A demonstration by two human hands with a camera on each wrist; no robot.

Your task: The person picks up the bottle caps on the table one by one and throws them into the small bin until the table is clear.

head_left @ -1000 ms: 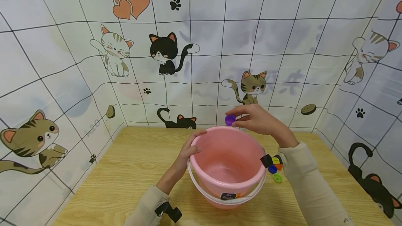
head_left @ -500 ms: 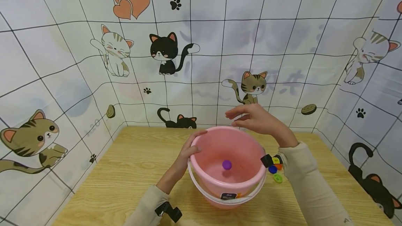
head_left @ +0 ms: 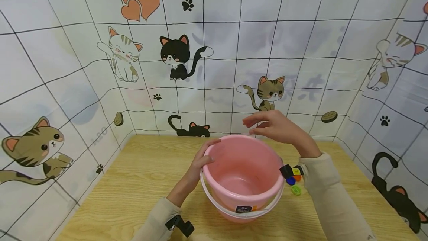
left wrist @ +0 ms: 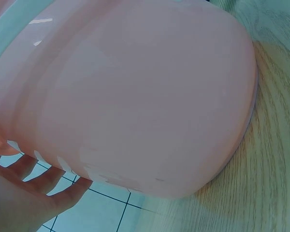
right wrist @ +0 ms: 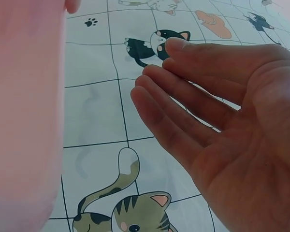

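A pink bucket (head_left: 244, 181) with a white handle (head_left: 247, 214) stands on the wooden table. My left hand (head_left: 197, 164) grips its left rim, thumb inside and fingers outside; in the left wrist view those fingers (left wrist: 63, 193) lie against the outer wall. Above the far right rim hovers my right hand (head_left: 272, 125), holding nothing, its fingers loosely extended, as the right wrist view also shows. No purple cap shows inside the bucket from here; the lower front interior is hidden by the near wall. Right of the bucket lie small round caps, among them a blue cap (head_left: 291, 180) and a green cap (head_left: 296, 190).
An orange cap (head_left: 297, 177) sits beside the blue one, partly covered by the right wrist strap (head_left: 290, 171). The wooden table (head_left: 133, 189) extends to both sides. A cat-print cloth (head_left: 214, 47) hangs behind and along the sides.
My right hand let go of the purple cap, which fell into the bucket and is now out of sight. That hand has shifted slightly right; the left hand kept its grip.
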